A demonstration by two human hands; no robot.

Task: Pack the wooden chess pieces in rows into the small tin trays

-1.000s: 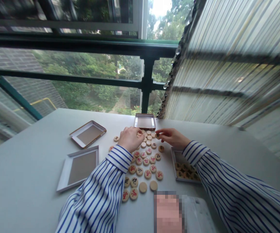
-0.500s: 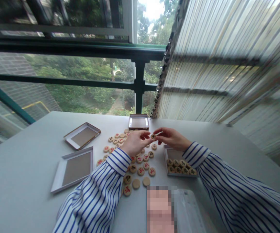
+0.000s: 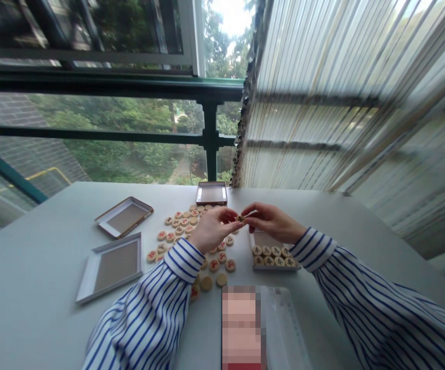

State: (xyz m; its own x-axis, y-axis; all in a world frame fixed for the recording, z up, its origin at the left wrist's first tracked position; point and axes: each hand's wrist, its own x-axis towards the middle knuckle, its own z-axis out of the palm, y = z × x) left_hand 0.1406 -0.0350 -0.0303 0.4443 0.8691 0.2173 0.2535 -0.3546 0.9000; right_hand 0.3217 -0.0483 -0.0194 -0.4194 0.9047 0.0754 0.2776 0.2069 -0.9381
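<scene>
My left hand [image 3: 211, 229] and my right hand [image 3: 270, 221] meet above the white table [image 3: 33, 288], both pinching one small round wooden game piece [image 3: 239, 218] with a dark mark on it. Under and to the left of my left hand lie several round wooden pieces [image 3: 176, 226] with red or dark marks, some blank side up. Below my right hand stands a small tray [image 3: 272, 252] with a row of pieces along its near side. Both arms wear blue-and-white striped sleeves.
Two shallow box halves lie at the left, a gold-edged one [image 3: 123, 216] and a white one [image 3: 111, 266]. A small dark-rimmed tray [image 3: 211, 193] sits at the table's far edge by the window railing. A clear plastic item [image 3: 284, 329] lies near me. A striped curtain hangs at the right.
My left hand left the pile and came right to meet my right hand, and both now hold the piece between them. The view has swung to the right.
</scene>
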